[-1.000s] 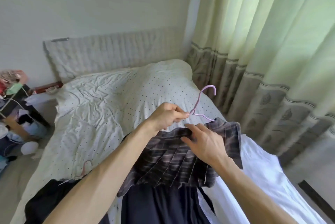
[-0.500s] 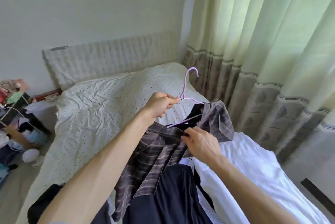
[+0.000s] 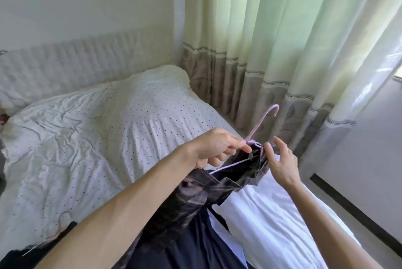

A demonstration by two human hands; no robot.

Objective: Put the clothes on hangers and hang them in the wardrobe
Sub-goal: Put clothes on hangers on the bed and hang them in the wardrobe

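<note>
Left hand point(image 3: 217, 148) is still pinching the pink hanger point(image 3: 259, 123); right hand point(image 3: 281, 162) is releasing the plaid skirt point(image 3: 237, 174), fingers point(image 3: 280, 145) now spreading wide.

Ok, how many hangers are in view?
1: the lilac hanger, pinched at its neck by the left hand, its bar inside the plaid skirt above the bed. More may be hidden under the clothes.
</note>
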